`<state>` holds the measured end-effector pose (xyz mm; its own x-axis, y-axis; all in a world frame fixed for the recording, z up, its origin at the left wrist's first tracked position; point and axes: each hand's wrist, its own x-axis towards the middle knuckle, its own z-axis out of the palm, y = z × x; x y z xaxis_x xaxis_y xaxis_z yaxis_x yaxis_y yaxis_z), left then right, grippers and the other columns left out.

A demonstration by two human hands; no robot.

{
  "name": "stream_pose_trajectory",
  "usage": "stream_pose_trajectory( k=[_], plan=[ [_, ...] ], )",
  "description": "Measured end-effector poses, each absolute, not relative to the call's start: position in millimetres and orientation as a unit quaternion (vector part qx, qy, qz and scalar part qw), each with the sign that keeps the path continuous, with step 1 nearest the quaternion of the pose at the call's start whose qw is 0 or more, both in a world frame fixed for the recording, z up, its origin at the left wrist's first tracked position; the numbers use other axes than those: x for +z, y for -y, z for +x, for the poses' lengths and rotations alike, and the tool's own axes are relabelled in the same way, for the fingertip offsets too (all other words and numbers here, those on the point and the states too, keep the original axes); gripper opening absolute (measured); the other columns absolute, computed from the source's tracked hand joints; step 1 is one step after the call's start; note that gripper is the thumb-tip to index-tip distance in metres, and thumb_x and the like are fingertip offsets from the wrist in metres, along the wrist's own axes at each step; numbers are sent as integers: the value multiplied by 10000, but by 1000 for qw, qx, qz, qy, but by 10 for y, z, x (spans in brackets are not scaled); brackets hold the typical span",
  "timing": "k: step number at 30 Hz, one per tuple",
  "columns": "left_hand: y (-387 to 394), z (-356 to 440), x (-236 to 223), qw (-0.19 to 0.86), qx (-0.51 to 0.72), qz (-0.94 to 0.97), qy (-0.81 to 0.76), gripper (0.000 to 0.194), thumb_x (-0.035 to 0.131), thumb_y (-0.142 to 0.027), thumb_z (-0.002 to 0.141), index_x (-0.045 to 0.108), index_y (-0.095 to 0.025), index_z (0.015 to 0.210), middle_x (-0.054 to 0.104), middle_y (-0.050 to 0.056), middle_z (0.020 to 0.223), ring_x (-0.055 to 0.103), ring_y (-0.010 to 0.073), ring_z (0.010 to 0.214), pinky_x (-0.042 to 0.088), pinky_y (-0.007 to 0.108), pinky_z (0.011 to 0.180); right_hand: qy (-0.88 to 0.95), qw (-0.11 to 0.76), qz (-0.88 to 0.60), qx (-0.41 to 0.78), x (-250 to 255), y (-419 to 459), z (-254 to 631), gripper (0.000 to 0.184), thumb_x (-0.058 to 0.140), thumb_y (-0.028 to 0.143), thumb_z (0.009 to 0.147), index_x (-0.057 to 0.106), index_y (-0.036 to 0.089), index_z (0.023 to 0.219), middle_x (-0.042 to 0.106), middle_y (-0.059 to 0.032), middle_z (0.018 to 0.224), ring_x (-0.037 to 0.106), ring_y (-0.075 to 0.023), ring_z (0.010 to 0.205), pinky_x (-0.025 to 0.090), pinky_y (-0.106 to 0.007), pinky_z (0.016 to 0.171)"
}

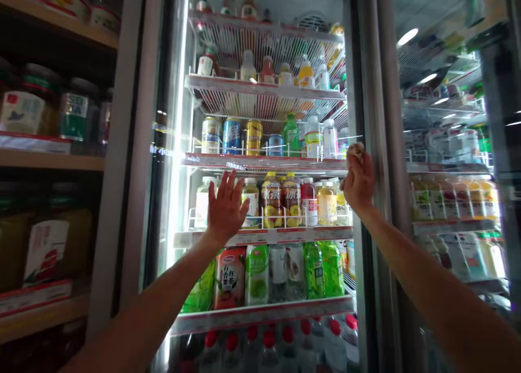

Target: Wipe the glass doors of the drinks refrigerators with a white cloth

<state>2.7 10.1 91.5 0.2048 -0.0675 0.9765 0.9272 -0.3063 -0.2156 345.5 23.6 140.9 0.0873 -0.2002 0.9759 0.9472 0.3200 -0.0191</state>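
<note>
My left hand (226, 206) is raised with its fingers spread and nothing in it. It looks laid flat on the glass door of a lit drinks fridge, in front of the bottle shelf. Closed around a crumpled pale cloth (356, 149), my right hand (360, 182) is up by the right door frame (369, 101). Part of the cloth is hidden by the fingers. Behind the hands stand brown tea bottles with yellow caps (272, 200), a green soda bottle (290, 135) and a gold can (253, 137).
Large green bottles (313, 270) and a red tea carton (230, 278) fill a lower shelf, with red-capped bottles (268, 351) beneath. Wooden shelves with jars (30, 101) stand at the left. To the right, a glass panel (443, 145) shows more drinks and reflections.
</note>
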Motion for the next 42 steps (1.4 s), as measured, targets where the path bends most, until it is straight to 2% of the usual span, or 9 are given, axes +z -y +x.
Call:
stream_pose_trajectory(
  k=[6,11,13,16,20,26,34,39,42],
  plan=[
    [20,383,439,487,-458,-678,306,498,445,-327,873,384,-149,1335,319,127,1451,180,240,1391,53,474,1147,710,441,-263,-482,622,-120,3250,546,415,158,841,399,426,1317,289,72,1473,321,-214,1346,350,-470,1094],
    [91,660,53,476,-428,-708,297,519,453,-346,868,372,-156,1344,314,114,1456,169,244,1393,16,473,1150,554,595,-337,-476,649,-137,3577,505,354,176,868,388,294,1358,216,-22,1508,292,-263,1357,354,-528,1065],
    [94,706,-94,462,-428,-713,308,511,458,-347,865,388,-159,1335,316,107,1455,171,242,1392,17,470,1151,549,596,-349,-470,455,-133,3579,547,345,155,867,312,291,1396,151,-25,1526,243,-269,1378,341,-547,1069],
    [98,725,-292,447,-432,-718,312,485,469,-331,858,426,-156,1308,340,113,1442,177,238,1391,29,468,1150,666,487,-300,-479,-237,-43,3390,639,420,138,836,245,370,1405,181,11,1520,253,-249,1377,354,-528,1074],
    [135,726,-464,432,-437,-724,315,491,486,-300,846,425,-160,1313,361,123,1429,187,241,1389,55,489,1143,754,357,-275,-478,-823,62,3285,586,473,141,822,376,393,1343,364,6,1445,303,-228,1357,363,-482,1082],
    [199,720,-735,419,-426,-730,331,503,495,-281,836,416,-152,1315,346,116,1440,178,255,1390,95,499,1138,554,596,-356,-460,-397,-92,3550,576,375,112,858,288,264,1406,178,-54,1521,243,-260,1377,322,-542,1072],
    [236,645,-1121,408,-417,-740,334,483,511,-248,820,440,-156,1289,361,107,1435,199,251,1386,88,484,1142,731,393,-308,-466,-1568,189,3301,580,458,103,822,373,290,1364,231,-45,1508,267,-257,1369,311,-493,1093],
    [291,618,-1197,397,-436,-732,341,480,508,-238,823,438,-154,1290,390,107,1418,229,241,1377,71,467,1148,598,531,-384,-463,-1071,60,3171,606,428,102,830,309,273,1399,183,-69,1520,260,-261,1370,307,-500,1078],
    [331,538,-1307,394,-440,-730,342,463,503,-230,826,450,-149,1279,406,115,1406,211,236,1383,84,464,1148,632,517,-345,-463,-1202,60,2876,586,422,93,826,338,233,1388,166,-80,1523,211,-271,1388,287,-511,1088]
  ],
)
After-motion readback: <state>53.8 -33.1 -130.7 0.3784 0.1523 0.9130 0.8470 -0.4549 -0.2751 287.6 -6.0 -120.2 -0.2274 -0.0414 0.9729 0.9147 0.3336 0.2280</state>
